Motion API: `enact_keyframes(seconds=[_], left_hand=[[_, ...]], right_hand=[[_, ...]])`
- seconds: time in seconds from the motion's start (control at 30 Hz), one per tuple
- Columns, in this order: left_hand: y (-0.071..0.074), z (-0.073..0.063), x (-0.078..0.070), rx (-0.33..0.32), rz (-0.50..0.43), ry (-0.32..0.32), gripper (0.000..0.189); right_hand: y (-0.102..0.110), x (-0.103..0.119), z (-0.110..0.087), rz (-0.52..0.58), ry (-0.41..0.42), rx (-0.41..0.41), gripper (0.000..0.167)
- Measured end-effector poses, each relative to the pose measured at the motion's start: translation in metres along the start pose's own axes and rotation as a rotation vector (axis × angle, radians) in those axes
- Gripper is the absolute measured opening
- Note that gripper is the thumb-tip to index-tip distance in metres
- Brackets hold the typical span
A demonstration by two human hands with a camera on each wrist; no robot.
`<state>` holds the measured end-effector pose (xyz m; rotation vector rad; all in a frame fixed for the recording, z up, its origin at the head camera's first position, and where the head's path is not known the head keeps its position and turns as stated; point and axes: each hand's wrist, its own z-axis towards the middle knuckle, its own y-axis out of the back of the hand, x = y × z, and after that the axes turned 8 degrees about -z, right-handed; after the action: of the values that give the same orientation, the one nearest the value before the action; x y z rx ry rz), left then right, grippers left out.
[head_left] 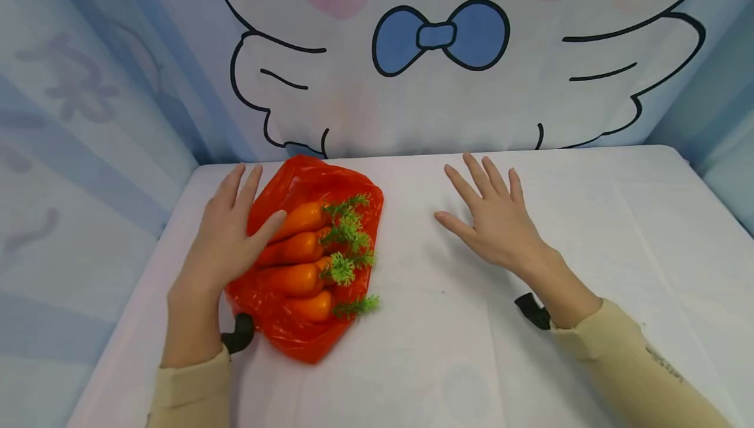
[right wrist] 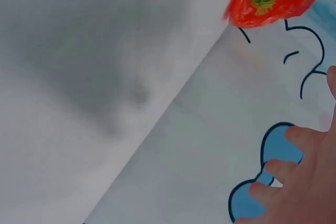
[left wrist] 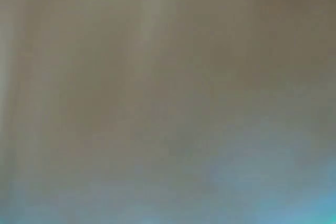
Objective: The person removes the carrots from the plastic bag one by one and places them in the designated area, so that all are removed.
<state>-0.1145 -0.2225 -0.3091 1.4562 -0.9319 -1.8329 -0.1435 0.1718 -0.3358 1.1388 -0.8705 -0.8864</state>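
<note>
Several orange carrots with feathery green tops lie in a row on a crumpled red plastic bag, at the left of the white table. My left hand is spread at the bag's left side, fingers straight, its thumb overlapping the nearest carrots in the head view. Off to the right of the bag, my right hand has its fingers fanned out and holds nothing. The right wrist view shows part of that hand and the bag's corner. Only a brownish blur fills the left wrist view.
A white cloth covers the table. Behind its far edge hangs a printed curtain with a blue bow tie. Pale blue fabric closes off the left side, with more at the right. A dark wrist camera mount sits under the right wrist.
</note>
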Motion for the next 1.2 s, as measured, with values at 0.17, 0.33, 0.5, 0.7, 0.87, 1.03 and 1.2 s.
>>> enact_keyframes(seconds=[0.17,0.33,0.5,0.7,0.87,1.03,1.2], left_hand=[[0.008,-0.001,0.007,0.019,-0.141,0.038,0.081],[0.009,-0.001,0.011,0.028,-0.214,0.049,0.081],[0.005,-0.002,0.013,0.028,-0.246,0.08,0.081],[0.001,0.0,0.015,0.024,-0.274,0.08,0.081],[0.002,0.002,0.013,0.026,-0.286,0.097,0.081],[0.004,0.003,0.013,0.031,-0.277,0.102,0.08],[0.002,0.004,0.015,0.044,-0.29,0.096,0.078]], right_hand=[[-0.002,0.024,0.018,0.042,0.053,-0.01,0.077],[-0.004,0.047,0.034,0.077,0.112,-0.021,0.077],[-0.006,0.069,0.048,0.098,0.162,-0.019,0.078],[-0.009,0.089,0.059,0.117,0.208,-0.025,0.076],[-0.013,0.105,0.068,0.137,0.243,-0.021,0.075],[-0.016,0.117,0.078,0.158,0.28,-0.02,0.075],[-0.021,0.128,0.088,0.168,0.33,-0.024,0.074]])
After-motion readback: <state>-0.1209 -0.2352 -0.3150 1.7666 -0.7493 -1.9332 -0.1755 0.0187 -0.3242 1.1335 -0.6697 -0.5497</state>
